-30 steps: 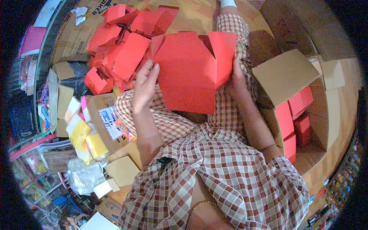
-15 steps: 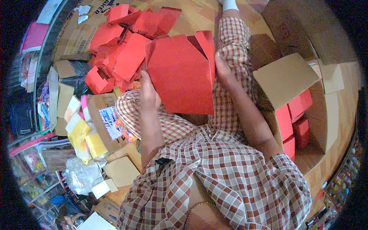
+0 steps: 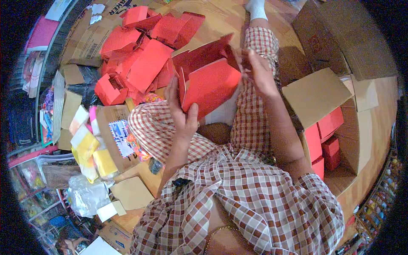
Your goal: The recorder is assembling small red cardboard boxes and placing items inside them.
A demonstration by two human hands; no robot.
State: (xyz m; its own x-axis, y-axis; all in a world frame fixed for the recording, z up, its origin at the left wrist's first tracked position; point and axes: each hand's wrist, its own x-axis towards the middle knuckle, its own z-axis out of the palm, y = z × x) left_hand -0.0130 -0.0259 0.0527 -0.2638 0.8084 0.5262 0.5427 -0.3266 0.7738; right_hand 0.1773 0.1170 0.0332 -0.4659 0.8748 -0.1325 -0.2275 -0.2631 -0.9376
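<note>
1. Here's the red box, up in the air over the lap, tilted, its open side facing away from the body and its far panel standing high.
2. The left hand has it at the left end: thumb pressed on the near panel, fingers stretched along the end wall, clamped on that corner.
3. Over at the other end, the right hand is up beside the end flap, fingers bent and a bit blurred; whether they pinch the flap or only brush it, I cannot tell.
4. Just beyond the left hand, a loose pile of red boxes, several gaping open, spreads over the wood floor and flat cardboard.
5. Out to the right, well apart from the held box, a carton stands with a flap folded out, and red blocks sit inside it.
6. Both legs in checked trousers are on show, the right one stretched out to a white sock.
7. On the left side, a striped-edge envelope lies by the knee, with yellow packets next to it and a clear bag nearer the body.
</note>
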